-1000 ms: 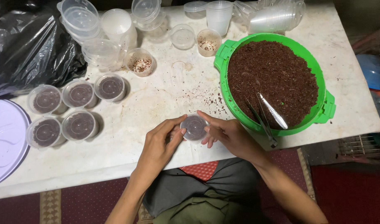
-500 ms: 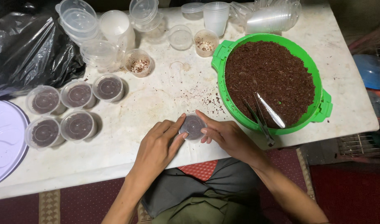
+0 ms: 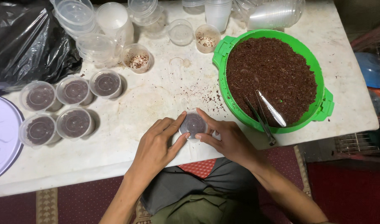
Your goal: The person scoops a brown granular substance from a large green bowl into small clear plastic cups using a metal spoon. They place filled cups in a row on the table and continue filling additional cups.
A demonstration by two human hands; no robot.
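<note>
Both hands meet at a small round clear cup [image 3: 193,124] that stands on the white table [image 3: 165,95] near its front edge, just left of the green bowl [image 3: 322,99]. The left hand [image 3: 159,143] curls its thumb and fingers against the cup's left side, and the right hand [image 3: 225,139] presses its fingertips on the right side and rim, so the cup is grasped between the two. A clear lid covers the cup, and dark soil shows through it. The cup stands upright with its mouth facing up toward the camera; being round, it has no long axis across the table.

The green bowl is full of dark brown soil, with metal tongs [image 3: 264,116] lying in it, their tips pointing up and left. Five lidded cups of soil [image 3: 74,108] sit in two rows at the left. Stacks of empty clear cups and lids [image 3: 86,29] stand at the back, beside a black plastic bag [image 3: 24,41].
</note>
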